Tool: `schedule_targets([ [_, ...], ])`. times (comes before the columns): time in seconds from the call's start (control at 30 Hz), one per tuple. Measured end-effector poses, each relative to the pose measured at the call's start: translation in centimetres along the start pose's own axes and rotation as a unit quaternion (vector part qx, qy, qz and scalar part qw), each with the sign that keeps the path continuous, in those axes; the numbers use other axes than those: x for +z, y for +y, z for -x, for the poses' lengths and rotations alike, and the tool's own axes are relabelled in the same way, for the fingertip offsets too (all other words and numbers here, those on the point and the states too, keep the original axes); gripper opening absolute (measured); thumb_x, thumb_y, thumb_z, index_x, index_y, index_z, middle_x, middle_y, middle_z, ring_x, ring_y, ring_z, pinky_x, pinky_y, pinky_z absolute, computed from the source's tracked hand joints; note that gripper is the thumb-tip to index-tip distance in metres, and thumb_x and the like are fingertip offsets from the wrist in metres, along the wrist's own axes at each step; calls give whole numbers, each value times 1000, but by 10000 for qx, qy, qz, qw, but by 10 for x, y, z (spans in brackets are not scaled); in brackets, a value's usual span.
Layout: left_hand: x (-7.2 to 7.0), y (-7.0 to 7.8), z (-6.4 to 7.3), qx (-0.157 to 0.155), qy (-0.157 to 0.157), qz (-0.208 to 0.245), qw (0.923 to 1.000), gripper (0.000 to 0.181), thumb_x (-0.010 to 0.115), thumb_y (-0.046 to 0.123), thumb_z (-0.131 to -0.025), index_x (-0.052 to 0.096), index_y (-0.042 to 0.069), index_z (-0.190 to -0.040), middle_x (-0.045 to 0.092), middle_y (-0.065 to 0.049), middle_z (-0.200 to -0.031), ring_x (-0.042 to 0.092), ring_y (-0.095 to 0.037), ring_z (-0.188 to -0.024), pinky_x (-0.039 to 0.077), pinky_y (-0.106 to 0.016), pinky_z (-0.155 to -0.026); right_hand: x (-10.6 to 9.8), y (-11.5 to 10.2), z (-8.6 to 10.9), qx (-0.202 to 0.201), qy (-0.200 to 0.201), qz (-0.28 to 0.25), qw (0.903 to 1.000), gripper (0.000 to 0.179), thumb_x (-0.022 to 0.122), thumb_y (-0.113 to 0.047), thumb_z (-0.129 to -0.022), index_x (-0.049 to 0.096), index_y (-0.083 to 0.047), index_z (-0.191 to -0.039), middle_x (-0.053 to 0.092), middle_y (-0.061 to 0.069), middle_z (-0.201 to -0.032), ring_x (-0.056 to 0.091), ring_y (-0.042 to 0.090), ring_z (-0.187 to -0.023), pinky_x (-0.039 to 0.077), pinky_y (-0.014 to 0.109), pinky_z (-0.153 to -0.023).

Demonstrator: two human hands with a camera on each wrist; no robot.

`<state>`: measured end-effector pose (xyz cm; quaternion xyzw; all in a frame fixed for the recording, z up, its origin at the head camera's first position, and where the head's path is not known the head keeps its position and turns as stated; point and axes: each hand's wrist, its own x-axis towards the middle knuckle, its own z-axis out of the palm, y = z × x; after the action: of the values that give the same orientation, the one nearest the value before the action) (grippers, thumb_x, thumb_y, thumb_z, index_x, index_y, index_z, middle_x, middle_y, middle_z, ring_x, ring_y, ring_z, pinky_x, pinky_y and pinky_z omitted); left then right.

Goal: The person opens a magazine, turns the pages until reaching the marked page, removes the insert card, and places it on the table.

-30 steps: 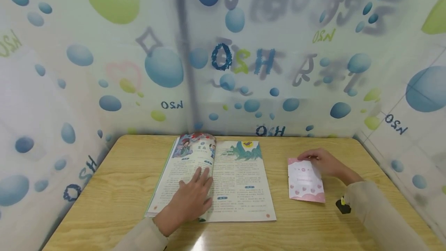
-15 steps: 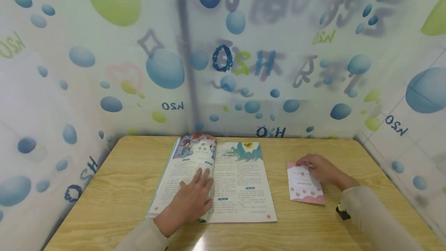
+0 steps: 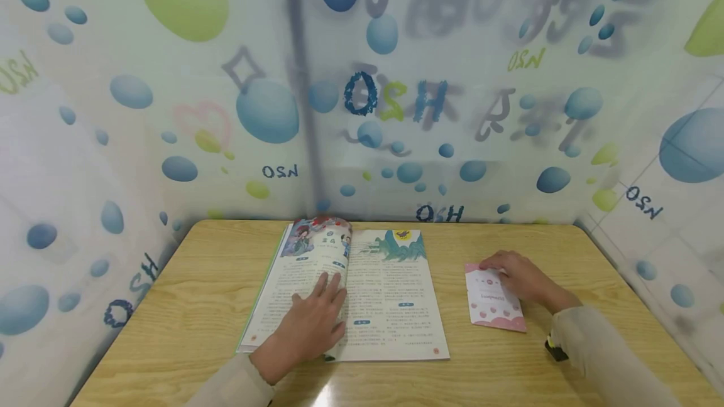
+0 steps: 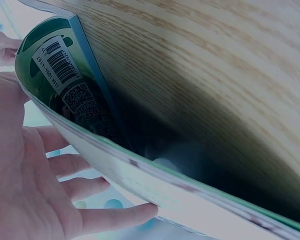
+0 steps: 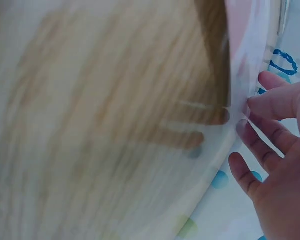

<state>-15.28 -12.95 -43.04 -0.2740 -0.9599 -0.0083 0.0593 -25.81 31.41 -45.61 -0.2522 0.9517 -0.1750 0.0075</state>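
An open magazine (image 3: 390,306) lies on the wooden table, its left pages curving up near the spine. My left hand (image 3: 308,325) rests on the left page with fingers spread. In the left wrist view, the magazine's back cover (image 4: 65,70) shows a barcode, and the left hand's fingers (image 4: 120,216) lie straight along the paper. To the right, a flat pink-and-white packet (image 3: 493,305) with small printed strawberries lies on the table. My right hand (image 3: 523,278) pinches its top edge between thumb and fingers. In the right wrist view, the packet (image 5: 242,35) shows only in part.
The wooden table (image 3: 186,306) runs back to a curtain (image 3: 362,143) printed with blue and green drops, which also closes off both sides. A small black object (image 3: 557,350) sits by the right sleeve.
The right hand has moved slightly down and toward me, and the packet's top edge has come lower with it. The left hand and the magazine have stayed in place.
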Motion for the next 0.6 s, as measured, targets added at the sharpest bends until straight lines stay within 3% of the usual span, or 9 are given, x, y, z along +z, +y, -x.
schedule_targets([
  [0.43,-2,0,-2,-46,-39,17,10000,52,64,35,-92,59,3,-133,45,-19,-149,44,-43,-135,51,-69,-76,-2,-6,6,-11,274,98,9996,28,62,3,-93,69,0,-120,65,15,-117,58,38,-111,46,60,-95],
  [0.6,-6,-6,-5,-97,203,70,9997,49,63,36,-93,62,6,-132,49,-18,-146,51,-39,-130,52,-64,-79,-11,-11,6,124,580,621,9963,35,62,-13,-97,61,0,-130,59,24,-127,53,45,-118,41,68,-95],
])
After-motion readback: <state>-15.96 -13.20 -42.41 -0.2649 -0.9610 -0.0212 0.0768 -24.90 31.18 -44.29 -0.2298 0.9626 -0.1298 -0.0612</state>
